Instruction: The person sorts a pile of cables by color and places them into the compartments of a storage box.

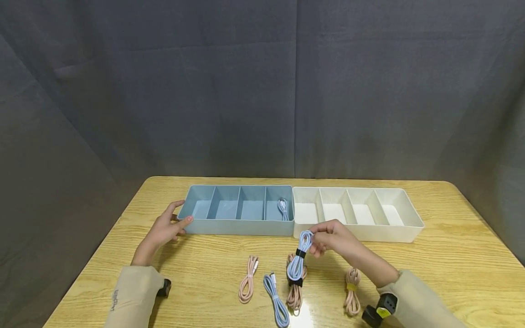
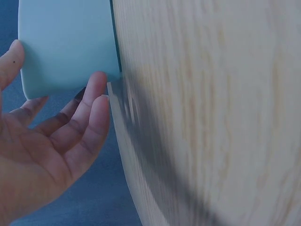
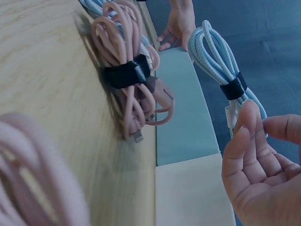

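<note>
My right hand (image 1: 333,238) pinches one end of a coiled light blue cable (image 1: 298,262) with a black strap round it. This coil hangs above a pink cable bundle (image 1: 294,298) with a black strap. In the right wrist view the held coil (image 3: 217,56) shows a white connector beside the fingertips. My left hand (image 1: 162,231) touches the left end of the blue divided box (image 1: 242,227); its thumb lies at the front rim and its fingers, loosely bent, are by the end wall (image 2: 70,52). One light blue cable (image 1: 283,208) lies in the box's rightmost compartment.
A white divided box (image 1: 369,233) adjoins the blue one on its right. Loose on the wooden table (image 1: 197,282) lie a pink cable (image 1: 247,283), a blue cable (image 1: 277,304) and a pink cable with a yellow strap (image 1: 352,296). A dark curtain (image 1: 229,100) hangs behind.
</note>
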Available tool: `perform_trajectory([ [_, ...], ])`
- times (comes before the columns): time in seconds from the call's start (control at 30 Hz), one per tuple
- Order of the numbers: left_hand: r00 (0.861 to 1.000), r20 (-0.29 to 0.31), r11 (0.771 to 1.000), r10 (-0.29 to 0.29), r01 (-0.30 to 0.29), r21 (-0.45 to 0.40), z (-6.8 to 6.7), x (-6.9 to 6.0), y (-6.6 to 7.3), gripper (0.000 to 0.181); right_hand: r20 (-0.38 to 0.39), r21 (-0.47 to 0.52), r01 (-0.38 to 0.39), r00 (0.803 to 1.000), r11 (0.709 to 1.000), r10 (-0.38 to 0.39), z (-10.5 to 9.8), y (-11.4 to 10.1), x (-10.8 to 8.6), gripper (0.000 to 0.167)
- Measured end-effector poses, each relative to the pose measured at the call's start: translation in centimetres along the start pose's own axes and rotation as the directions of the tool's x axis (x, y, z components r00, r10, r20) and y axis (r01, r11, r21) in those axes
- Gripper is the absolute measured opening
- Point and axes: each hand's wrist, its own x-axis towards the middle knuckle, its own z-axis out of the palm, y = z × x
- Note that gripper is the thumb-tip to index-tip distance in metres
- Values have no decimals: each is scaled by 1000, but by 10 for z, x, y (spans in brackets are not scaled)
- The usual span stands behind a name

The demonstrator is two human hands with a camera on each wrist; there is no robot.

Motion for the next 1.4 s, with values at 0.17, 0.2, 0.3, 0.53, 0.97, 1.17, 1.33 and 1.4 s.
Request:
perform_trajectory([
  [0.17, 1000, 0, 1000, 7, -7, 3, 0, 0, -1, 73, -19, 9, 2, 1000, 1000, -1, -1, -7, 9, 30],
  [0.2, 1000, 0, 1000, 10, -10, 4, 0, 0, -1, 74, -24, 9, -2, 1000, 1000, 2, -2, -9, 12, 29],
  [0.3, 1000, 0, 1000, 15, -15, 1, 0, 0, -1, 74, -37, 15, -16, 999, 1000, 17, -2, -13, 18, 29],
  [0.53, 1000, 2, 1000, 19, -19, 1, 0, 0, -1, 73, -46, 15, -8, 999, 1000, 8, -3, -23, 30, 29],
  [0.97, 1000, -5, 1000, 11, -11, -2, 0, 2, -1, 72, -80, 15, -3, 997, 1000, 5, -3, -40, 52, 28],
  [1.17, 1000, -9, 1000, 7, -7, 0, 1, 2, 0, 72, -81, 22, -12, 997, 1000, 13, 0, -49, 61, 29],
  [1.33, 1000, -7, 1000, 6, -6, -4, 2, 2, 1, 70, -89, 15, -20, 996, 1000, 21, 1, -55, 68, 30],
  [1.4, 1000, -4, 1000, 6, -6, -7, 2, 2, 1, 71, -96, 14, -24, 995, 1000, 25, 1, -56, 71, 30],
])
